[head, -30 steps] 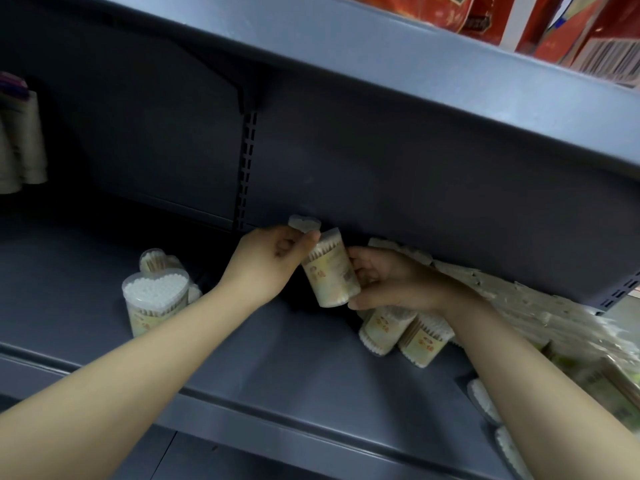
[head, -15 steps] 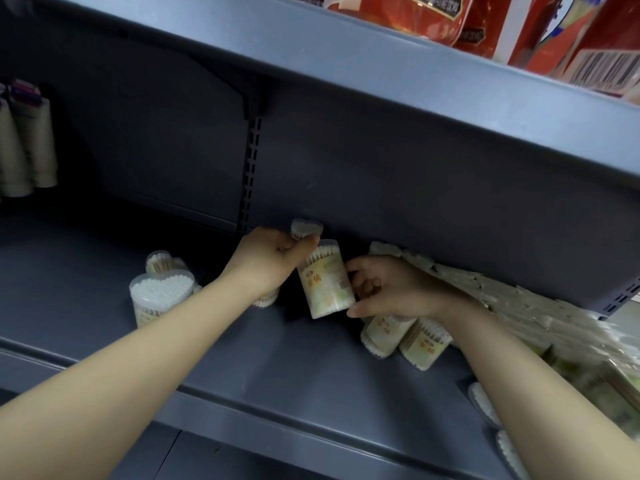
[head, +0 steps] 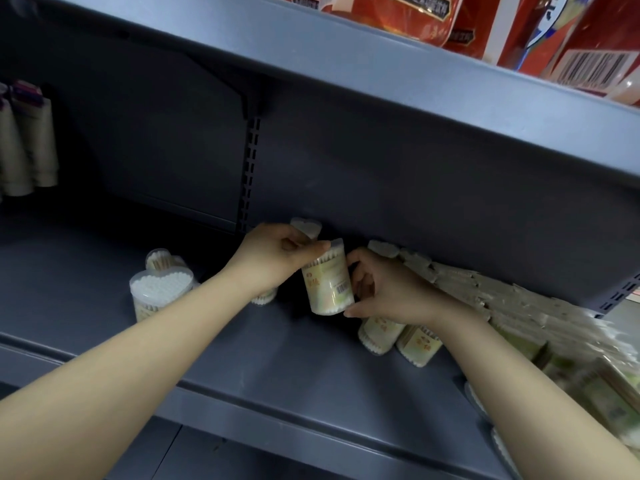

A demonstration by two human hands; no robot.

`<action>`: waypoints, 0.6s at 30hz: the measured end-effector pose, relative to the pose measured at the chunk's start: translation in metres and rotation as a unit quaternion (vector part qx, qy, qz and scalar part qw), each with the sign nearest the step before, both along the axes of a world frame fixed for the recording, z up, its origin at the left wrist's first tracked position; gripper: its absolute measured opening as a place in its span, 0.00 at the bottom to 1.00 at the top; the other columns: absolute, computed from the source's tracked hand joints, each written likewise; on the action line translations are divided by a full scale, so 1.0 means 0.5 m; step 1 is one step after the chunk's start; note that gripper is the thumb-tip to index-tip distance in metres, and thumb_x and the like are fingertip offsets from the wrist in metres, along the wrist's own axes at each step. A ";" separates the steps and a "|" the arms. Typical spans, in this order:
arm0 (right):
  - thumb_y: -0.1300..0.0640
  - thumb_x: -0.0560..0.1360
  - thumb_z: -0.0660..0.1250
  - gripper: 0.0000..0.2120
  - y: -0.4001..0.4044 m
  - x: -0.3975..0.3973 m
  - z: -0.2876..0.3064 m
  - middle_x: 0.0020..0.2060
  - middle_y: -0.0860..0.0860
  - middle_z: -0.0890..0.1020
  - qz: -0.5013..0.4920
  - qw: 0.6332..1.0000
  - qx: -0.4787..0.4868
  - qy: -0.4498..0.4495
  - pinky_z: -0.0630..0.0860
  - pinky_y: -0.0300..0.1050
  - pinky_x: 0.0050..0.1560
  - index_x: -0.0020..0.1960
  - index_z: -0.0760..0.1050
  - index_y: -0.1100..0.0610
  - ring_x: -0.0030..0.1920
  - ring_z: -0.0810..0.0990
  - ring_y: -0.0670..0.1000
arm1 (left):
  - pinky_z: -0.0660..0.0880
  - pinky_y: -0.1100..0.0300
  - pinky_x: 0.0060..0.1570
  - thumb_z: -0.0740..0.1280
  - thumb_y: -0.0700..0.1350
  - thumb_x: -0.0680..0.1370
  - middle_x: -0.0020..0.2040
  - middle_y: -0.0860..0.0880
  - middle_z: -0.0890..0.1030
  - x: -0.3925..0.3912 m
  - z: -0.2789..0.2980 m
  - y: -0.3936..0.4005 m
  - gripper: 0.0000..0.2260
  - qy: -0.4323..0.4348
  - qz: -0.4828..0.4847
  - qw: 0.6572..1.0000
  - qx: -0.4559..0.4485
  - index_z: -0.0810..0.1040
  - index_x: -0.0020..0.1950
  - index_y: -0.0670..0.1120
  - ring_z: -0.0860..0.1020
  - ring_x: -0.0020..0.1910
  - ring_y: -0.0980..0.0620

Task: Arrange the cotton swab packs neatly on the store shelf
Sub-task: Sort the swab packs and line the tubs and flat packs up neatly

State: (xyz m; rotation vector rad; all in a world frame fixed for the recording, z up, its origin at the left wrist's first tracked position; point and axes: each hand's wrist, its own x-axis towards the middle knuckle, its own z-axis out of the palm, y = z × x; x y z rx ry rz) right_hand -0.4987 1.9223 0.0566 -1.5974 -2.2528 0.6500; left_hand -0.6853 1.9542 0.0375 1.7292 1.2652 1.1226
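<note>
A clear heart-shaped cotton swab pack [head: 327, 278] stands nearly upright at the middle back of the grey shelf [head: 242, 341]. My left hand [head: 273, 261] pinches its top from the left. My right hand [head: 384, 289] cups its side and base from the right. Behind my left hand another pack [head: 306, 228] shows only its lid. Two upright packs [head: 159, 289] stand at the left. Two more packs [head: 398, 337] lie tilted under my right wrist.
Flat bagged swab packs [head: 502, 299] lean in a long row along the back right. The upper shelf edge [head: 381, 77] hangs low overhead, with red packages [head: 519, 26] on it. Beige tubes [head: 27, 143] hang at far left. The shelf has a raised front lip [head: 277, 417].
The held pack has come down and slightly left toward the shelf surface and turned, so its barcode faces me. Both hands stayed on it.
</note>
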 end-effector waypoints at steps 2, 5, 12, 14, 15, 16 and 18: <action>0.63 0.67 0.73 0.25 -0.001 0.004 0.000 0.42 0.45 0.75 -0.010 1.000 0.022 -0.017 0.73 0.38 0.45 0.59 0.68 0.52 0.40 0.75 0.44 | 0.75 0.61 0.51 0.72 0.53 0.70 0.49 0.50 0.81 0.007 0.002 -0.002 0.17 0.001 0.006 1.000 0.007 0.79 0.54 0.45 0.79 0.48 0.54; 0.62 0.71 0.70 0.23 -0.001 0.023 0.012 0.50 0.47 0.76 -0.041 0.997 0.051 -0.043 0.70 0.29 0.42 0.64 0.69 0.51 0.44 0.75 0.44 | 0.75 0.53 0.52 0.69 0.61 0.64 0.47 0.49 0.82 0.021 0.004 -0.016 0.22 0.048 0.024 0.998 0.030 0.78 0.49 0.46 0.79 0.48 0.50; 0.63 0.74 0.63 0.14 0.007 0.073 0.012 0.53 0.51 0.79 -0.119 0.986 0.100 -0.058 0.73 0.41 0.55 0.59 0.75 0.58 0.55 0.78 0.50 | 0.73 0.57 0.50 0.67 0.54 0.72 0.53 0.47 0.79 0.064 -0.032 -0.025 0.19 0.196 0.015 0.977 0.084 0.76 0.58 0.44 0.76 0.53 0.48; 0.65 0.74 0.61 0.15 0.017 0.085 0.001 0.58 0.54 0.78 -0.146 0.980 0.116 -0.075 0.73 0.46 0.58 0.60 0.74 0.60 0.58 0.76 0.52 | 0.72 0.59 0.49 0.68 0.53 0.74 0.57 0.47 0.78 0.076 -0.045 -0.019 0.21 0.206 0.018 0.975 0.079 0.74 0.63 0.44 0.76 0.55 0.48; 0.65 0.74 0.60 0.16 0.020 0.090 -0.005 0.59 0.55 0.77 -0.158 0.978 0.117 -0.076 0.74 0.48 0.58 0.61 0.74 0.60 0.59 0.76 0.53 | 0.71 0.60 0.47 0.67 0.54 0.74 0.59 0.47 0.78 0.083 -0.051 -0.015 0.23 0.212 0.019 0.974 0.078 0.73 0.64 0.44 0.75 0.55 0.48; 0.66 0.74 0.60 0.15 0.022 0.095 -0.009 0.59 0.56 0.77 -0.167 0.976 0.116 -0.073 0.75 0.50 0.58 0.61 0.74 0.60 0.58 0.76 0.54 | 0.70 0.60 0.45 0.66 0.54 0.74 0.59 0.46 0.77 0.088 -0.057 -0.011 0.23 0.221 0.021 0.972 0.077 0.72 0.65 0.43 0.75 0.55 0.48; 0.66 0.74 0.59 0.13 0.027 0.103 -0.017 0.56 0.57 0.78 -0.176 0.974 0.123 -0.071 0.76 0.51 0.54 0.58 0.75 0.61 0.54 0.78 0.54 | 0.70 0.60 0.45 0.64 0.56 0.75 0.59 0.46 0.77 0.097 -0.064 -0.006 0.24 0.242 0.032 0.966 0.086 0.70 0.66 0.43 0.75 0.55 0.48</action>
